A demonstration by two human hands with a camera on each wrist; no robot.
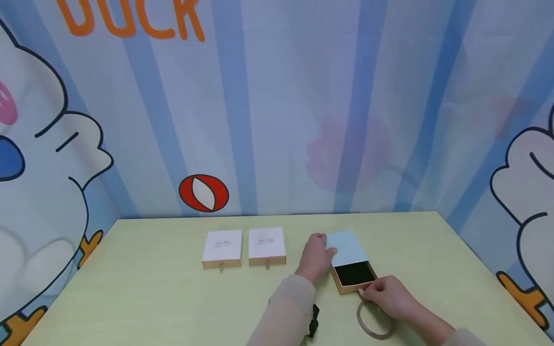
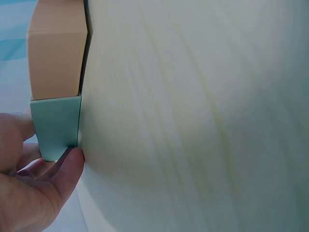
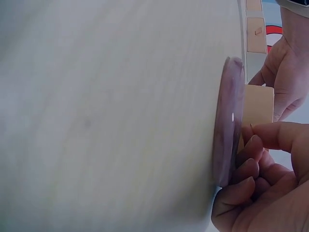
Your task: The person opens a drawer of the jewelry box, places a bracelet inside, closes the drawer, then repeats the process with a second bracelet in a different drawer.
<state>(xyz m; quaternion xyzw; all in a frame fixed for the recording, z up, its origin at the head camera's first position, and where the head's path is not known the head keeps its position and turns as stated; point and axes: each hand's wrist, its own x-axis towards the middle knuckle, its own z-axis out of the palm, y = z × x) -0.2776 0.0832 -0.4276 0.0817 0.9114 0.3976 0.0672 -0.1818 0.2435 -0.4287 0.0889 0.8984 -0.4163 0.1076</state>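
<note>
In the head view, a small drawer box stands at the right, its light blue sleeve (image 1: 347, 249) slid partly off a tan drawer (image 1: 348, 289) with a black lining. My left hand (image 1: 315, 259) grips the sleeve's left side; the left wrist view shows fingers and thumb around the sleeve (image 2: 57, 126). At the drawer's front, my right hand (image 1: 389, 296) pinches with thumb and forefinger; the pull tab there is mostly hidden. A mauve-grey bangle (image 1: 360, 319) lies under that hand. In the right wrist view the bangle (image 3: 226, 125) is beside the curled fingers; whether they touch it, I cannot tell.
Two closed white-topped drawer boxes, one at the left (image 1: 222, 245) and one beside it (image 1: 267, 243), stand farther back on the pale yellow table (image 1: 173, 298). A black strap (image 1: 313, 321) shows at the left sleeve. Behind hangs a striped blue backdrop (image 1: 281, 105).
</note>
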